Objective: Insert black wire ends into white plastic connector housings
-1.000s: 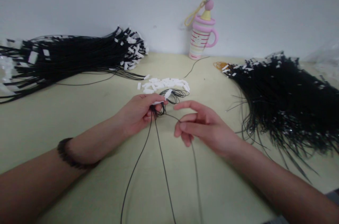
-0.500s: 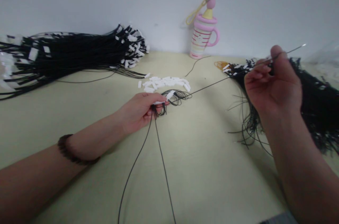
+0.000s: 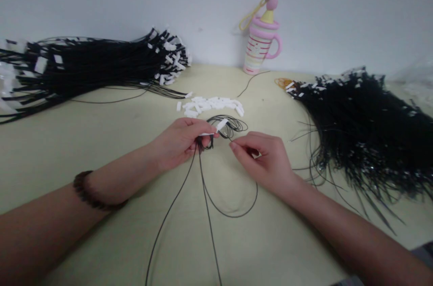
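Note:
My left hand (image 3: 184, 139) is closed on a small looped bundle of thin black wires (image 3: 237, 124), with white connectors (image 3: 222, 124) showing at its fingertips. Several wires hang down from under that hand, some running off toward the near edge of the view. My right hand (image 3: 264, 159) pinches the end of one thin black wire between thumb and forefinger, close to the bundle's right side. That wire bows in a wide loop (image 3: 233, 217) below both hands. Its very tip is too small to make out.
Loose white connectors (image 3: 213, 104) lie just beyond my left hand. Large heaps of black wires with white ends rest at the left (image 3: 98, 62) and right (image 3: 368, 119). A pink-lidded striped cup (image 3: 257, 47) stands by the wall. Orange loops (image 3: 283, 83) lie near the right heap.
My right hand has come down and left from above the right heap to beside my left hand, bringing the wire end along. The taut wire now hangs in a loop. My left hand stays put.

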Demonstrator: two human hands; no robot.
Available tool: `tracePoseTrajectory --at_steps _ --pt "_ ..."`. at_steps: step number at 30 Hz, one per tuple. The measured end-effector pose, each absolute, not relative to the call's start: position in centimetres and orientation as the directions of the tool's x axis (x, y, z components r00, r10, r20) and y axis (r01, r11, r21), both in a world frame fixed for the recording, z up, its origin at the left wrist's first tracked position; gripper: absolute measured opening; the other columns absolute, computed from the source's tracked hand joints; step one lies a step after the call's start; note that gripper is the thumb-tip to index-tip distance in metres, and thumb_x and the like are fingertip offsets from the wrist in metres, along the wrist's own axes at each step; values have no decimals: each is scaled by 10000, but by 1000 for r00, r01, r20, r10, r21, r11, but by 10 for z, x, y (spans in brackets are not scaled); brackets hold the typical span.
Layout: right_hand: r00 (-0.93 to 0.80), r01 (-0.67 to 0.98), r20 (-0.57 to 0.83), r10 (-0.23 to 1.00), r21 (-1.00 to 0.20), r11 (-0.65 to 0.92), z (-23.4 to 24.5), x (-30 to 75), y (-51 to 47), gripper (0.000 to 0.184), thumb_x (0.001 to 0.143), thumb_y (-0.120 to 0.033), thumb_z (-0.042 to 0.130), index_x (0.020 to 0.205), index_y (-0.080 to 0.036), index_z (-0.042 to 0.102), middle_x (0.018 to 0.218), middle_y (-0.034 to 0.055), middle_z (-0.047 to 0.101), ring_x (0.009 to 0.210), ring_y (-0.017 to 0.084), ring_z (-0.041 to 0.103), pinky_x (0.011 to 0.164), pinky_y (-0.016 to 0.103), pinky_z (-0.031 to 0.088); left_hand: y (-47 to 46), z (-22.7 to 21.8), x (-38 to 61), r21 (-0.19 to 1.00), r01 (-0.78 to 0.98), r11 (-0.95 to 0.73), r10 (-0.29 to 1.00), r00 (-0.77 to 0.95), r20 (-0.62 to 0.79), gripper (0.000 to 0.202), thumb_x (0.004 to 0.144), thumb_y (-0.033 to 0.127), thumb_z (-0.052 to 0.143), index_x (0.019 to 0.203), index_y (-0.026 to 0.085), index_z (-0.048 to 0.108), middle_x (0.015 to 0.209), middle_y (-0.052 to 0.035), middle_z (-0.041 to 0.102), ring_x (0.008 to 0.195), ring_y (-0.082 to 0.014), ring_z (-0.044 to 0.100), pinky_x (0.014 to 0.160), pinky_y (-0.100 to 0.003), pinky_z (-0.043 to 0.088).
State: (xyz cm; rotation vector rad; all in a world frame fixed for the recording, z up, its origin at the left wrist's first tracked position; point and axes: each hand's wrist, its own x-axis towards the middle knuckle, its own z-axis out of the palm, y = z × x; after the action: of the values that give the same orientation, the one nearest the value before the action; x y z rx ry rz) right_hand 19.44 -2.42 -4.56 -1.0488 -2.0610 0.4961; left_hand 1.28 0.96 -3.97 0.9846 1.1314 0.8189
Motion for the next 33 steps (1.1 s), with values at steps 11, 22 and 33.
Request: tracePoseTrajectory --at_steps 11,22,33 --pt "-375 507 462 804 -623 595 -54 189 -20 183 769 -90 502 601 -118 570 554 -19 475 521 61 424 511 193 316 7 -41 13 965 56 255 924 280 -260 138 695 226 595 596 133 619 466 32 504 443 -58 401 406 -201 229" --pt "-380 511 453 806 -623 592 -58 187 -19 165 764 -86 483 608 -138 499 577 -26 455 544 69 421 528 196 314 4 -48 15 973 211 97 938 309 -161 218 741 262 584 559 145 562 471 50 499 440 -49 365 421 -202 233" --pt "-426 546 468 774 -550 632 -64 182 -23 150 813 -125 431 679 -141 496 636 -8 433 596 93 418 555 215 318 0 -47 16 933 356 -48 941 331 -78 160 739 197 553 586 152 571 459 64 480 452 -60 374 443 -192 259"
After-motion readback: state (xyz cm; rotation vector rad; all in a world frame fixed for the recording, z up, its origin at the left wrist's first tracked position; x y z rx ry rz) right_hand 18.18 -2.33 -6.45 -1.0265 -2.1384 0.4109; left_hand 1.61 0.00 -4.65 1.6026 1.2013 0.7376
